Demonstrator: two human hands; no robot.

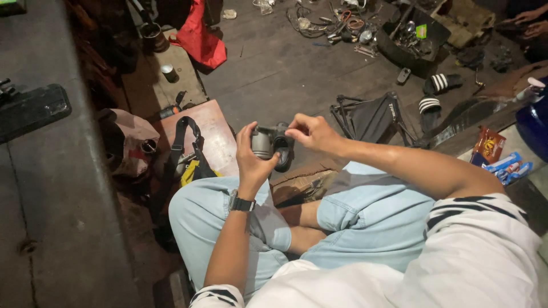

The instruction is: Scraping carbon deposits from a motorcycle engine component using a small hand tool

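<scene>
**Head view: 2 hands working a small grey and black part held over the lap**

Head camera is looking down at a person sitting cross-legged on a dark wooden floor (pixel 274 74), wearing light blue shorts and a white striped shirt. The left hand (pixel 251 159), with a dark watch (pixel 242 203) on its wrist, is cradling a small grey and black part (pixel 271 142), which looks like a compact metal housing with a round black end. That grip is closed around the grey side, thumb and fingers wrapping it from below. The right hand (pixel 311 132) is reaching in from above, its fingertips pinched together on the top edge of the same part; what exactly they are pinching is too small to tell. The part is hanging in the air just above the knees, between both hands and in front of a worn reddish board (pixel 214 128).

Judging from this, the step in hand seems to be fine work on the top of the part: fitting, turning or pulling something small. Any next move is calling for a steady left hold and a light, precise right pinch, since a tiny piece could easily be dropping into the clutter below.

Around the person, a black strap (pixel 181 142) and a yellow object are lying by the left knee, a folded black stand (pixel 371 117) is resting ahead, 2 striped sandals (pixel 436 94) are sitting further off, and loose tools (pixel 342 23) are spreading across the far floor. Snack packets (pixel 499 154) are lying at the right.
</scene>
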